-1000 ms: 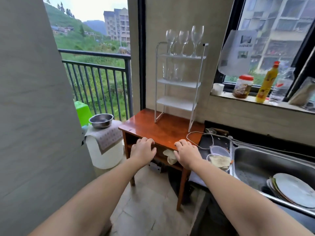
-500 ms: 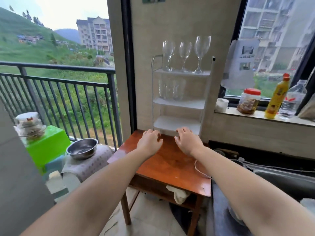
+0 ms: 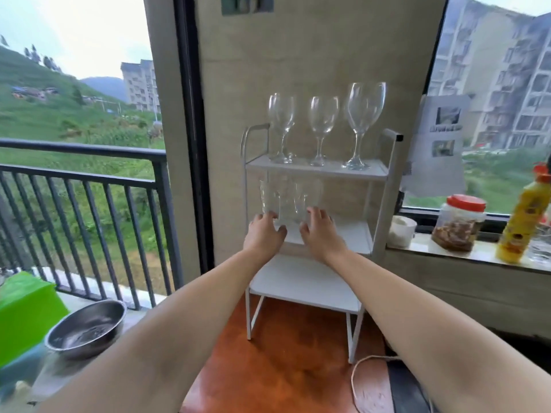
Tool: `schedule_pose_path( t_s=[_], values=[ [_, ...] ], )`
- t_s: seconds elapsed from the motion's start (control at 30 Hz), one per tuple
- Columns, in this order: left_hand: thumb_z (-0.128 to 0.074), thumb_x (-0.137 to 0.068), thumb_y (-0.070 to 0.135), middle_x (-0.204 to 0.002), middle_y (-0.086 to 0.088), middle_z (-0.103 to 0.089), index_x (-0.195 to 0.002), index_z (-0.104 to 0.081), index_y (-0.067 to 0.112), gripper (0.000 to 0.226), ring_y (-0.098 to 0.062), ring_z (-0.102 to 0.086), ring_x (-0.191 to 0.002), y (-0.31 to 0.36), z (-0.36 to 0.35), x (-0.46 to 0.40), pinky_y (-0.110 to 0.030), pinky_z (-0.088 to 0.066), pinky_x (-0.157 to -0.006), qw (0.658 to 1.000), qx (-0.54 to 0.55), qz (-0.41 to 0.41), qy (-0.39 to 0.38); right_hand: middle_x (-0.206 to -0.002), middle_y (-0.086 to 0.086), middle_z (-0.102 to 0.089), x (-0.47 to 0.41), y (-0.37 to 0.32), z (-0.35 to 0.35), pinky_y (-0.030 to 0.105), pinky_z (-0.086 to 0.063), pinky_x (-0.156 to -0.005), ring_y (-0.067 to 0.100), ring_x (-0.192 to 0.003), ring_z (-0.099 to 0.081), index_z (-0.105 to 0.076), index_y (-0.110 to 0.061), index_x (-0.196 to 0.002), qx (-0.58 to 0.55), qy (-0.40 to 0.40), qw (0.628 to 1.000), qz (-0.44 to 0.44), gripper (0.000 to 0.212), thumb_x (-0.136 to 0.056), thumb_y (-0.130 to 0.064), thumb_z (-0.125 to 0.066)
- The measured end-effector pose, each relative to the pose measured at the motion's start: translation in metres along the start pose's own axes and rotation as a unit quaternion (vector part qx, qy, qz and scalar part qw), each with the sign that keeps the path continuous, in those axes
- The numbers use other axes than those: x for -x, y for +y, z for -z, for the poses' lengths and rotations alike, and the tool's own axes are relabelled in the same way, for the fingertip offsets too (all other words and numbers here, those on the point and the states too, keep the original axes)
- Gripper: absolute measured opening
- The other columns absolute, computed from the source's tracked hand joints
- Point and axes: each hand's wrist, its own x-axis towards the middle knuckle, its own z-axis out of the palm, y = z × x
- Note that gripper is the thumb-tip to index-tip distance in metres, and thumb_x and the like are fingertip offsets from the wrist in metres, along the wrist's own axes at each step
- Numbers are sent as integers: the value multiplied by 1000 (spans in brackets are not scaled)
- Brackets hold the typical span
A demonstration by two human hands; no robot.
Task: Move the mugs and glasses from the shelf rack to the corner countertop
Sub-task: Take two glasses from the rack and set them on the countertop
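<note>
No text I can read anywhere. The paper sheet (image 3: 438,144) stuck on the right window carries two dark pictures and a line of print between them, too blurred to make out. The yellow bottle (image 3: 523,216) and the red-lidded jar (image 3: 459,223) on the right sill have labels, but their lettering is only smears of colour.

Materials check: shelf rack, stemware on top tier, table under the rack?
Shelf rack: likely painted metal, matte white, thin tube frame. Wine glasses: clear glass, see-through with bright glints; clear plastic not excluded. Table: reddish-brown wood look, glossy sheen; veneer or solid, cannot tell.
</note>
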Motion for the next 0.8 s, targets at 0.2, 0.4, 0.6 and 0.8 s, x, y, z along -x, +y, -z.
schedule_pose_path(
  t_s=[0.2,0.4,0.6,0.8],
  values=[
    [-54,-91,30,-138,-12,-50,-137,-41,15,50,-31,-50,-124,1,-14,-52,-42,-41,-105,984,141,110,13,-135,20,-50,-46,-16,-13,40,-40,-99,36,-121,-50,-37,-1,-135,-232,63,957,-161,47,-96,-25,-45],
    [-48,-90,22,-105,-18,-64,-110,-57,8,26,-24,-53,-86,4,-23,-74,-32,-41,-78,945,301,130,-24,-80,14,-54,-72,-28,-13,46,-50,-87,26,-83,-51,-60,-3,-81,-366,52,902,-224,25,-93,-18,-44],
    [-36,-98,33,-82,-6,-52,-120,-52,2,41,-16,-49,-73,11,-24,-80,-38,-48,-83,907,392,155,-26,-66,5,-50,-71,-28,-7,35,-42,-66,15,-58,-45,-48,-11,-63,-455,62,853,-247,38,-99,-19,-36],
    [-30,-99,40,-145,-19,-44,-137,-43,7,52,-36,-48,-127,15,-18,-61,-35,-47,-79,907,390,160,-8,-76,2,-57,-59,-20,5,43,-46,-97,22,-89,-53,-49,-13,-72,-424,94,867,-244,35,-100,-26,-33]
  ],
)
